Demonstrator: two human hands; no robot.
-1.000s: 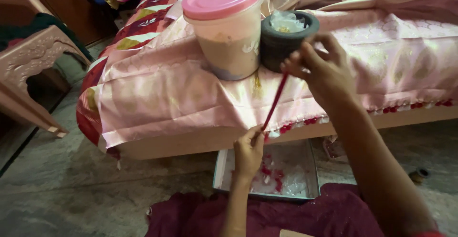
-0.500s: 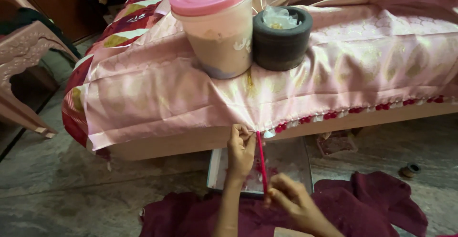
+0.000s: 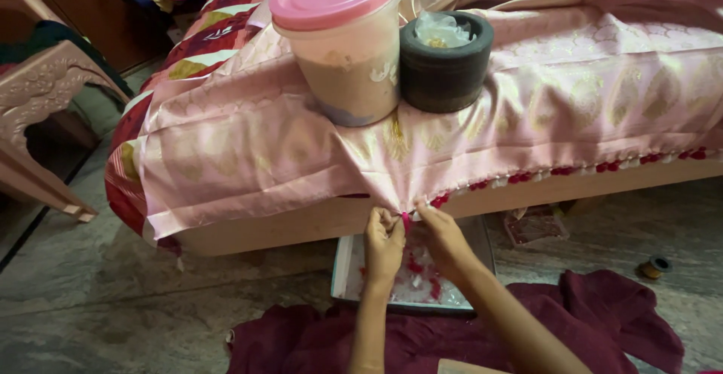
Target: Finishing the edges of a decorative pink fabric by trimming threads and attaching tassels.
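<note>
A pink patterned cloth (image 3: 286,148) hangs over the edge of a low bed, its hem trimmed with red and white tassels (image 3: 557,170). My left hand (image 3: 384,244) and my right hand (image 3: 443,238) meet at the hem, both pinching the cloth edge with a small red tassel (image 3: 406,219) between them. Just below my hands sits a shallow tray (image 3: 343,268) holding red and white bits.
A pink-lidded plastic container (image 3: 343,42) and a dark round pot (image 3: 446,61) stand on the cloth. Maroon cloth (image 3: 587,317) lies on the floor. A thread spool (image 3: 654,267) lies at the right, a pink plastic chair (image 3: 38,110) at the left.
My right hand came down from near the dark pot, drawing a red thread, and has joined my left hand at the hem. The camera view has tilted slightly.
</note>
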